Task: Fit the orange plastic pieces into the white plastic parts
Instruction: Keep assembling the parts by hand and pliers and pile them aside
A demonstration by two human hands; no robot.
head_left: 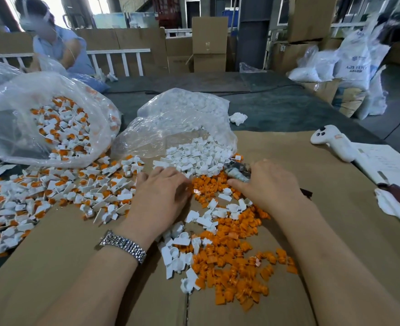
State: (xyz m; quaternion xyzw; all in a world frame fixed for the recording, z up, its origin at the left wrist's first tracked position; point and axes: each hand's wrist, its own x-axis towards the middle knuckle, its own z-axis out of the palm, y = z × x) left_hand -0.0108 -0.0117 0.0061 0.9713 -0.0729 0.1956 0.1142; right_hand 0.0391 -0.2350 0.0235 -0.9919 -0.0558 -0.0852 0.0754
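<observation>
Head view: the 2 hands rest palm down in the middle of the frame. The left hand (pixel 159 196) lies with fingers curled over the heap; whether they hold anything is hidden. The right hand (pixel 268 184) pinches a crumpled scrap (pixel 238 171). Orange pieces (pixel 229 255) lie between and below both hands, nearer the right. White parts (pixel 194 158) sit just above the fingertips.

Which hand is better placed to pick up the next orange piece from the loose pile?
Probably the right hand: its thumb points into the orange pieces, which spread below it. The left hand lies at the pile's left edge, beside the assembled parts.
</observation>
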